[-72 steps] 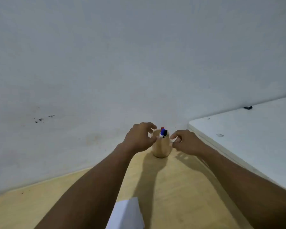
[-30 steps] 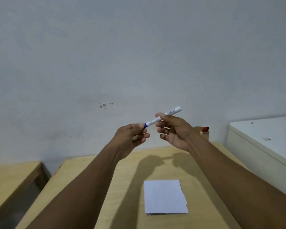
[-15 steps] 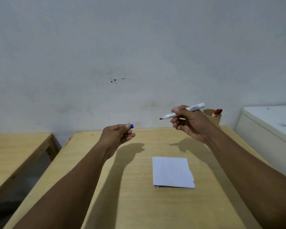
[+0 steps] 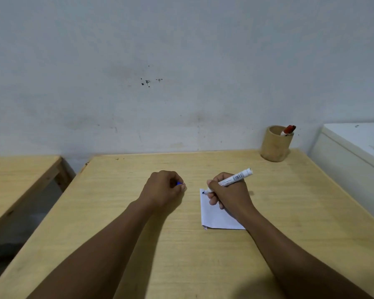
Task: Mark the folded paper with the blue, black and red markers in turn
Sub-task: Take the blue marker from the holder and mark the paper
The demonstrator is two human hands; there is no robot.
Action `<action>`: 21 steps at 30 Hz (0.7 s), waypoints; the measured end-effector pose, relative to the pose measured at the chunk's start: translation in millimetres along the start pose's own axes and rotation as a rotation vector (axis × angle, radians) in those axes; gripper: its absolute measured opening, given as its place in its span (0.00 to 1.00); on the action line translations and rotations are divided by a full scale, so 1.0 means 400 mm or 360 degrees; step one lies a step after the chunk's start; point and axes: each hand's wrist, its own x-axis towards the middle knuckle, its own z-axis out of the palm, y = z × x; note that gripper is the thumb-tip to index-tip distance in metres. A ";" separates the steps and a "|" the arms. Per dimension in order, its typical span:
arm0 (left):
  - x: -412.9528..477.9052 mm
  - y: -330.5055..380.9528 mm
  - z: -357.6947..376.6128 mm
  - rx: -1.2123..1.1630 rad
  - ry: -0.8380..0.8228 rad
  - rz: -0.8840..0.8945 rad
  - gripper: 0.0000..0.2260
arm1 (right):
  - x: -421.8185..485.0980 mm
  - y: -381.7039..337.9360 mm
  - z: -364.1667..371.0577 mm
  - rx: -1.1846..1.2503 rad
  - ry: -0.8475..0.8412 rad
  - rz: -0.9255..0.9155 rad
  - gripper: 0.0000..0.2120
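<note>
Blue marker [image 4: 229,181] touching paper [image 4: 216,216] | right hand [image 4: 229,195] fingers gripping it | left hand [image 4: 163,189] fingers pinching cap [image 4: 179,183] | black, red remaining.

Both hands have come down from the air to the light wooden table [image 4: 203,255]. The right hand [image 4: 229,193], which half a second ago held the uncapped white-barrelled blue marker [image 4: 229,181] raised near the far wall, now has its tip at the far left corner of the folded white paper [image 4: 214,216], the hand lying over the sheet. The left hand [image 4: 163,188], closed around the small blue cap [image 4: 179,183], has dropped to the tabletop left of the paper.
</note>
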 end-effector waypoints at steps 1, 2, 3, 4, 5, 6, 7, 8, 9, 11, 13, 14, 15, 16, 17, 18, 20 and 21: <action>-0.002 0.001 0.002 0.0000 0.0011 -0.0006 0.04 | 0.000 0.007 0.002 -0.0026 0.0021 -0.0023 0.09; -0.002 0.001 0.004 0.0002 0.0016 -0.0008 0.04 | 0.001 0.012 0.002 -0.0043 0.0031 -0.0040 0.09; 0.000 0.000 0.007 0.0005 0.0022 -0.0001 0.04 | 0.001 0.015 0.002 -0.0053 0.0032 -0.0051 0.09; 0.001 -0.001 0.009 0.0011 0.0032 0.0007 0.04 | 0.003 0.019 0.002 -0.0059 0.0029 -0.0057 0.09; 0.001 -0.002 0.012 0.0013 0.0047 0.0014 0.03 | 0.004 0.021 0.001 -0.0064 0.0026 -0.0062 0.09; 0.001 -0.003 0.015 0.0011 0.0063 0.0016 0.03 | 0.004 0.023 0.001 -0.0076 0.0021 -0.0066 0.09; 0.003 -0.004 0.019 0.0008 0.0078 0.0019 0.04 | 0.005 0.024 0.001 -0.0102 0.0013 -0.0073 0.09; 0.004 -0.004 0.021 0.0011 0.0090 0.0023 0.04 | 0.004 0.027 0.002 -0.0141 0.0002 -0.0083 0.09; 0.005 -0.004 0.023 0.0021 0.0098 0.0028 0.04 | 0.002 0.029 0.003 -0.0185 -0.0012 -0.0096 0.10; 0.008 -0.005 0.024 0.0043 0.0096 0.0040 0.04 | 0.002 0.032 0.005 -0.0231 -0.0030 -0.0116 0.10; 0.008 -0.006 0.025 0.0051 0.0099 0.0038 0.04 | 0.003 0.035 0.008 -0.0243 -0.0038 -0.0137 0.10; 0.007 -0.005 0.025 0.0053 0.0106 0.0031 0.04 | 0.004 0.037 0.009 -0.0248 -0.0040 -0.0144 0.09; 0.006 -0.004 0.025 0.0052 0.0114 0.0030 0.03 | 0.005 0.037 0.010 -0.0258 -0.0042 -0.0149 0.09; 0.005 -0.003 0.026 0.0050 0.0115 0.0033 0.03 | 0.005 0.038 0.011 -0.0273 -0.0046 -0.0153 0.09; 0.006 -0.004 0.026 0.0051 0.0114 0.0041 0.04 | 0.004 0.038 0.011 -0.0281 -0.0051 -0.0159 0.09; 0.006 -0.005 0.026 0.0053 0.0110 0.0046 0.04 | 0.004 0.038 0.011 -0.0282 -0.0054 -0.0164 0.09; 0.006 -0.009 0.027 0.0054 0.0108 0.0050 0.04 | 0.004 0.038 0.010 -0.0276 -0.0049 -0.0170 0.09; 0.007 -0.011 0.028 0.0052 0.0113 0.0053 0.04 | 0.005 0.040 0.010 -0.0273 -0.0039 -0.0171 0.09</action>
